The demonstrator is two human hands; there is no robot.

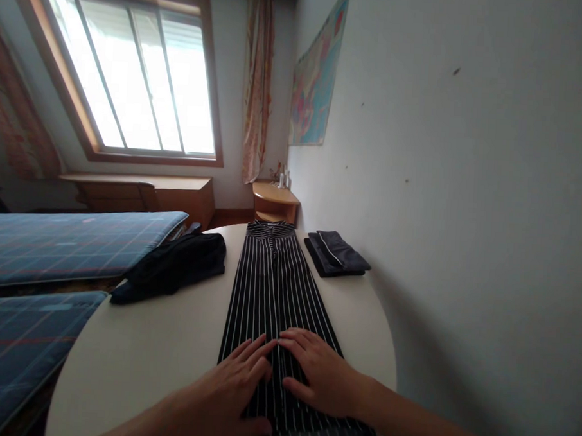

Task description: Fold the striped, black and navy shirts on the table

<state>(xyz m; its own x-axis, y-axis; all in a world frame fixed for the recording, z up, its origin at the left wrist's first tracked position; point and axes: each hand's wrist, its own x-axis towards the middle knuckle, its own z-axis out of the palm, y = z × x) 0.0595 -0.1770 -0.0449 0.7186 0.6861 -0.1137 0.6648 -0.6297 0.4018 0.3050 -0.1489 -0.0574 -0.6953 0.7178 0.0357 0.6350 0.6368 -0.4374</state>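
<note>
Pressing lightly from above, we have both palms down on the striped garment, and neither hand pinches it. Our left hand has its fingers loosely fanned, thumb apart near the close end of the cloth; our right hand keeps its fingers nearer together, its thumb reaching inward. The fingertips nearly meet, or just touch, over the middle of the stripes.

From under our hands the garment runs lengthwise away from us along the white table, narrow at the far end and wider close to us. Its far end lies at the far rim; whether the near end passes the near edge, we cannot tell.

The layers look thin and loose, so we judge that dragging our palms instead of smoothing could ruck the stripes or skew one side over the other. Pushing forward could send the far end over the rim, because little table is left beyond it. A sweep out to the right might nudge the folded dark cloth; one to the left, the rumpled black clothing, which already reaches the table's edge beside the plaid mattress and could slip off.
</note>
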